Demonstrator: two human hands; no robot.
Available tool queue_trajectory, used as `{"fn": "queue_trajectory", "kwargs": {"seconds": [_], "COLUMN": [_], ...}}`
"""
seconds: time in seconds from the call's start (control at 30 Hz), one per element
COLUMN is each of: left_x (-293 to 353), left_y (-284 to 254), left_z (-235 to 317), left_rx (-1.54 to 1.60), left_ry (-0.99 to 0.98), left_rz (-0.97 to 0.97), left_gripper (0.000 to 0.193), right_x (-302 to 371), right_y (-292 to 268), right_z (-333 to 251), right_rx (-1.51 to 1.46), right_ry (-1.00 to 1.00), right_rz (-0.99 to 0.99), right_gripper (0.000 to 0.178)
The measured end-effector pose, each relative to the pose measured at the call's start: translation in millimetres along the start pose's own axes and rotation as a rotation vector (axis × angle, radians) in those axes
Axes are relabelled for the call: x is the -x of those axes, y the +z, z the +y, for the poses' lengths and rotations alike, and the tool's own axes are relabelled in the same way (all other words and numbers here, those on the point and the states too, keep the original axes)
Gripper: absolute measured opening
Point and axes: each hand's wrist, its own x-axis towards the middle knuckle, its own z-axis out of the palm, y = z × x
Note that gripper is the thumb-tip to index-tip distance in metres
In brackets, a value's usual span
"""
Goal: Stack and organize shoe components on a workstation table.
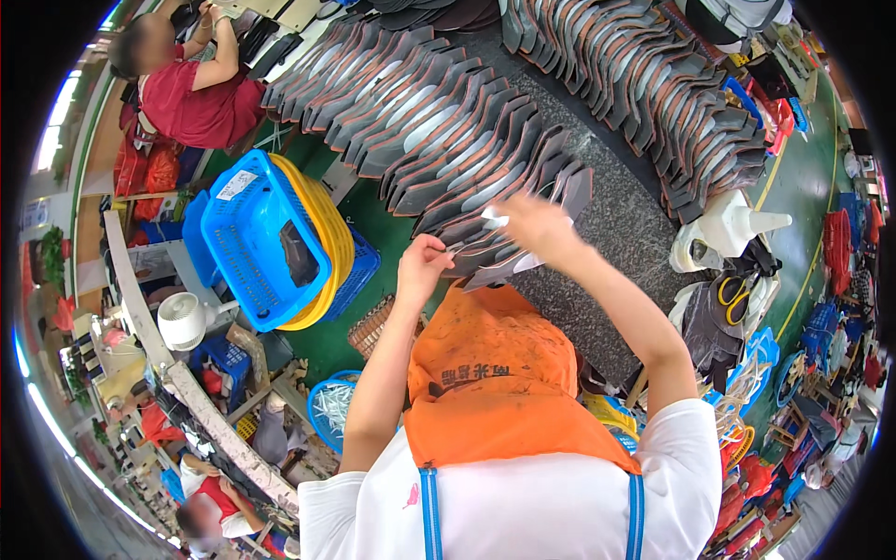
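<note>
A long row of overlapping dark grey shoe upper pieces (439, 121) with orange edges runs over the dark speckled table (607, 252) toward me. At its near end my left hand (425, 268) pinches the edge of one piece between thumb and fingers. My right hand (537, 227), smeared by motion, is over the nearest pieces just to the right. A small white thing (495, 218), too blurred to name, shows at its curled fingers. Part of the nearest pieces is hidden under that hand.
A second row of pieces (644, 103) lies at the far right. A white spouted bottle (742, 224) and yellow-handled scissors (734, 301) are at the right. Stacked blue and yellow baskets (271, 252) stand left. Another person (201, 98) works at the far left.
</note>
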Motion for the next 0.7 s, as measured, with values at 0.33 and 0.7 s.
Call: {"fn": "queue_trajectory", "kwargs": {"seconds": [0.33, 0.7], "left_x": [16.3, -15.3], "left_y": [-9.1, 36.6], "left_z": [19.4, 41.7], "left_rx": [0.298, 0.448], "left_ry": [0.037, 0.054], "left_rz": [0.064, -0.129], "left_gripper": [0.010, 0.011], "right_x": [-24.9, -18.4], "right_y": [-2.9, -46.0], "right_z": [-49.2, 17.4], "right_rx": [-0.845, -0.868], "right_ry": [0.233, 0.471], "right_rz": [-0.168, -0.084], "right_gripper": [0.044, 0.017]}}
